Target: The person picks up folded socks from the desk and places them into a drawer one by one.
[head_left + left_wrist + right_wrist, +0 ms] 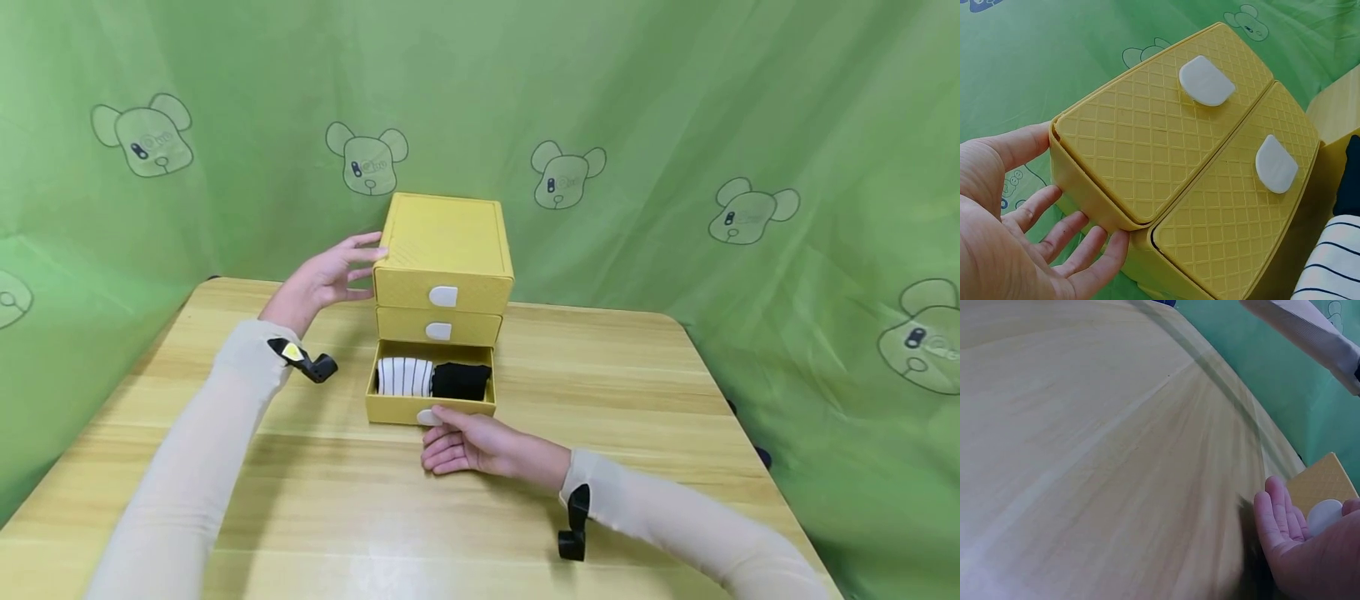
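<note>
A yellow three-drawer storage box (447,235) stands on the wooden table with its bottom drawer (393,409) pulled out. Inside that drawer lie a folded white cloth item with dark stripes (405,377) and a black one (461,381), side by side. My left hand (330,271) rests against the box's upper left side, thumb at the top edge and fingers spread along the side. In front of the drawer, my right hand (476,443) holds the white drawer handle (1324,515) between thumb and fingers. The two upper drawers, with white handles (1207,81), are closed.
The wooden table (600,400) extends around the box. Behind it hangs a green curtain (465,100) printed with bear heads. A black camera mount (573,525) is strapped to the right wrist, another (303,360) to the left.
</note>
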Tool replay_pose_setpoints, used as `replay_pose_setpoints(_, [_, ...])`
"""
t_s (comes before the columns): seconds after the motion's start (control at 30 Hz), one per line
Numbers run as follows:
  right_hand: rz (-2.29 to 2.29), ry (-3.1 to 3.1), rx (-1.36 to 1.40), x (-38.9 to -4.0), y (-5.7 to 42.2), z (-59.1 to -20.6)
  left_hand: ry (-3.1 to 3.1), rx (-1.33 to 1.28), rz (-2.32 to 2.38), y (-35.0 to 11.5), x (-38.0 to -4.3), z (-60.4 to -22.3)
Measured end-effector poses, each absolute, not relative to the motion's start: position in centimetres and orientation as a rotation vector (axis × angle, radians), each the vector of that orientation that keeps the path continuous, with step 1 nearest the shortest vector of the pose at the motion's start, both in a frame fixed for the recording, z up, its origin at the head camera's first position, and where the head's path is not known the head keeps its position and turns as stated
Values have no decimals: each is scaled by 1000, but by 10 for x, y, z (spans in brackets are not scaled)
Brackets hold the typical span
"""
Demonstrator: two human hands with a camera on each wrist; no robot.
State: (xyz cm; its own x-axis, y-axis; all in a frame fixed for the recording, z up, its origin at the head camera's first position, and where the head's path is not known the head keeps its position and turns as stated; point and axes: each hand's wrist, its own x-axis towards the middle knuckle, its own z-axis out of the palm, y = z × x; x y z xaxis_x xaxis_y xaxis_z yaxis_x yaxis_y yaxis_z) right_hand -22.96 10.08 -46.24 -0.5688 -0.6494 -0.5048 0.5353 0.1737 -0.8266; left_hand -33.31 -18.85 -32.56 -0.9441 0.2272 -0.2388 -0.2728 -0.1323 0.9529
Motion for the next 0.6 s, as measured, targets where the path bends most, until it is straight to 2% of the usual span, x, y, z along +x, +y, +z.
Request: replay_pose_setpoints(0.6, [-1590,1534,-72,-267,98,-453,1805,-81,2124,-188,-338,-326])
